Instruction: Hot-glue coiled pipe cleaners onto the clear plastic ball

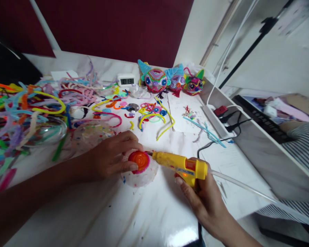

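My left hand (113, 156) holds an orange disc (138, 162) with a pink fuzzy rim between thumb and fingers. Beneath the disc lies a round, clear piece (140, 180) with small coloured specks. My right hand (203, 195) is closed round the handle of a yellow glue gun (180, 166). The gun's nozzle points left and is at the upper right edge of the disc; whether it touches cannot be made out. A long translucent glue stick (242, 187) sticks out of the gun's back.
Coloured pipe cleaners (59, 94) cover the left side. Three decorated heads (156, 80) stand at the back beside a white clock (126, 80). A power strip (217, 120) sits at right, its black cable (201, 149) running down beside the gun. A person's striped clothing (302, 145) shows at far right.
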Demonstrator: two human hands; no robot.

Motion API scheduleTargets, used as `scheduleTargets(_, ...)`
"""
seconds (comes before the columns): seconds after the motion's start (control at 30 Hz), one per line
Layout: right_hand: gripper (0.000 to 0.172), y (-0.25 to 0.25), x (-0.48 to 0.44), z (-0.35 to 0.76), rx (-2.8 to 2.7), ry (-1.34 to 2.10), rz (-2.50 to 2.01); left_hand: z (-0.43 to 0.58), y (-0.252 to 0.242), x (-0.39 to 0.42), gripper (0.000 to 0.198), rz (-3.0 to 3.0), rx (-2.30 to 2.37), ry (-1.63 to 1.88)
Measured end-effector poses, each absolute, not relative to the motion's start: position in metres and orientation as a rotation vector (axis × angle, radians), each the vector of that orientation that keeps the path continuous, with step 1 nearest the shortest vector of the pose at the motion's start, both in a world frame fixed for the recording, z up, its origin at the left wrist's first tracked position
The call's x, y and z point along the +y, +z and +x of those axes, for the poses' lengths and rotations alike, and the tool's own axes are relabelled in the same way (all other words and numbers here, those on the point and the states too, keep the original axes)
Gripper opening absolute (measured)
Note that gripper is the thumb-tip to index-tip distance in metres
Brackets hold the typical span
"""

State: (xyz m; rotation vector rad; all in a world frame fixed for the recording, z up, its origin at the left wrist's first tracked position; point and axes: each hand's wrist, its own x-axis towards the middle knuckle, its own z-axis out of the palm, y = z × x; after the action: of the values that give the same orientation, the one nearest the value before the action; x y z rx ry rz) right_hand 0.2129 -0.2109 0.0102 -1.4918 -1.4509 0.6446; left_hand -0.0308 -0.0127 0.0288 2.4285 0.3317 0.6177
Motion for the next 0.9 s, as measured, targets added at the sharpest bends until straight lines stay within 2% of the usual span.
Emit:
scheduleTargets(0.53,0.040,0.006,-0.216,0.210,-1.437,0.586,-1.476,-0.030,0.022,-0.005,0.025,2.396,0.270,0.574)
scheduleTargets(0.9,0.036,0.005,-0.213,0.206,-1.470,0.598,-1.509,-0.032,0.017,-0.002,0.031,2.380,0.263,0.577)
